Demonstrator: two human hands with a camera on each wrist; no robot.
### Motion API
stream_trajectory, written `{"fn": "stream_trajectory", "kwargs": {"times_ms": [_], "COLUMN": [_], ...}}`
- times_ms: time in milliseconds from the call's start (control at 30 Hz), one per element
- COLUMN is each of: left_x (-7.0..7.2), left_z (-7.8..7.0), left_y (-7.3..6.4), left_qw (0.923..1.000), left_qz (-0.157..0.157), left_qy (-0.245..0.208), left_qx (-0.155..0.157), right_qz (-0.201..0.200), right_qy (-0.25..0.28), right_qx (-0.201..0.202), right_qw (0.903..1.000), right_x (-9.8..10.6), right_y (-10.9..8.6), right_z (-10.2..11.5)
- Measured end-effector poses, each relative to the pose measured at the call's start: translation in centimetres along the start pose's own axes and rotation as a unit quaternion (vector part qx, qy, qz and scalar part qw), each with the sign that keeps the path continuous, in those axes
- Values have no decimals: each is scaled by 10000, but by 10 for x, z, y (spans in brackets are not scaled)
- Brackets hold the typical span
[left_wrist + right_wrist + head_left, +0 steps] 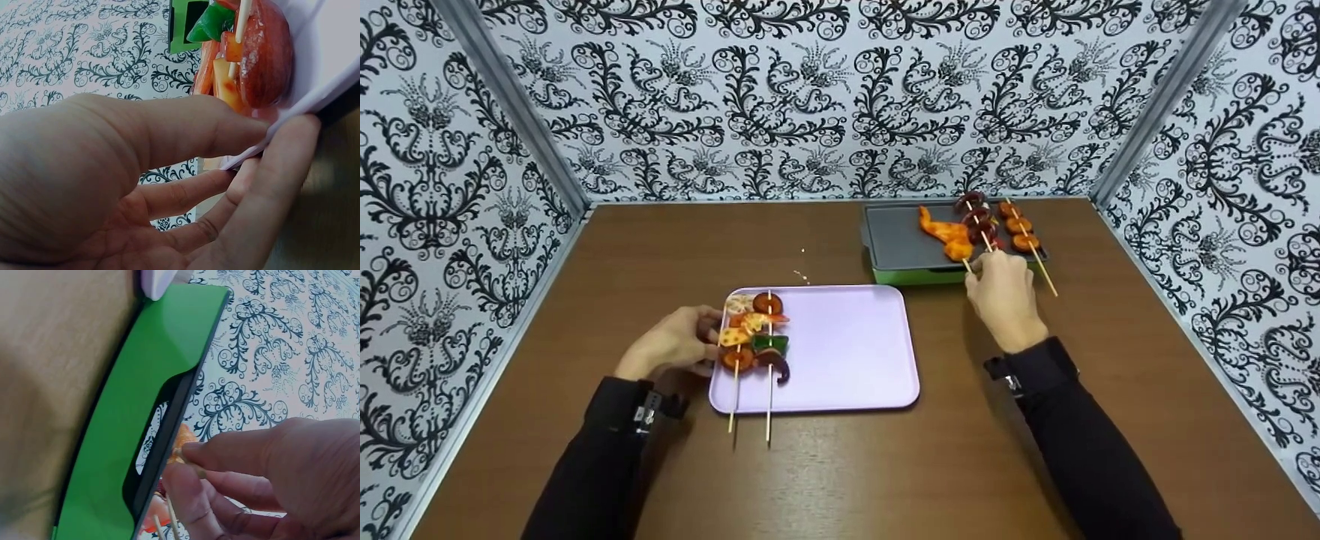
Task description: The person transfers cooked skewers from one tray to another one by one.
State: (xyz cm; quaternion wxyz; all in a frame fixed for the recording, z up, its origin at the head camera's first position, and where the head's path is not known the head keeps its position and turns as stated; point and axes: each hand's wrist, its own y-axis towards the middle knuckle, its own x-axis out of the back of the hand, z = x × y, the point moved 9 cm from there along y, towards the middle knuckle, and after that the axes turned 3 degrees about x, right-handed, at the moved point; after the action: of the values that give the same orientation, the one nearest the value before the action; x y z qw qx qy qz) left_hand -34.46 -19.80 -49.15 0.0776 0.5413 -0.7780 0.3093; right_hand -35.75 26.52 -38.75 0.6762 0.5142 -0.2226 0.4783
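Observation:
My left hand (679, 341) pinches the left rim of a lilac tray (851, 345), thumb above and fingers beneath, as the left wrist view shows. Two loaded skewers lie side by side near that rim: one with a round brown slice (737, 360) and yellow pieces, the other with a green pepper piece (770, 344) and shrimp. Their bare sticks stick out over the tray's front edge. At the grill's front edge, thumb and fingers of my right hand (1001, 296) pinch the stick of an orange chicken wing skewer (945, 234), its meat over the grill plate.
A green tabletop grill (911, 277) with a grey plate (891, 238) stands at the back right. Also on it are a dark red skewer (978, 217) and a skewer of orange-brown slices (1020, 225), whose stick overhangs the front. Patterned walls (810, 97) enclose the brown table (825, 480).

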Motion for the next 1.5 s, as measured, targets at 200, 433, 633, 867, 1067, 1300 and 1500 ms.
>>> {"fn": "stream_trajectory", "kwargs": {"times_ms": [200, 433, 633, 867, 1067, 1300, 1500], "left_x": [1, 0, 0, 1, 0, 2, 0], "left_z": [1, -2, -3, -3, -2, -3, -6], "left_y": [0, -1, -1, -2, -2, -1, -1], "left_qw": [10000, 10000, 9999, 9997, 10000, 9998, 9988], "left_qz": [-10, 24, 36, -36, -3, -6, 50], "left_qy": [55, 8, 86, 209, 61, 126, 228], "left_qx": [32, -93, -95, -78, -45, -130, -427], "right_qz": [228, 595, 967, 1189, 1251, 952, 863], "right_qy": [-220, -312, -310, -365, -265, -115, 31], "right_qx": [-159, -363, -391, -464, -744, -569, -686], "right_qw": [9994, 9971, 9941, 9911, 9890, 9938, 9939], "right_x": [3, 4, 3, 1, -3, -5, -10], "right_y": [7, 15, 19, 23, 24, 23, 19], "right_z": [2, 4, 3, 1, -7, -7, -9]}}
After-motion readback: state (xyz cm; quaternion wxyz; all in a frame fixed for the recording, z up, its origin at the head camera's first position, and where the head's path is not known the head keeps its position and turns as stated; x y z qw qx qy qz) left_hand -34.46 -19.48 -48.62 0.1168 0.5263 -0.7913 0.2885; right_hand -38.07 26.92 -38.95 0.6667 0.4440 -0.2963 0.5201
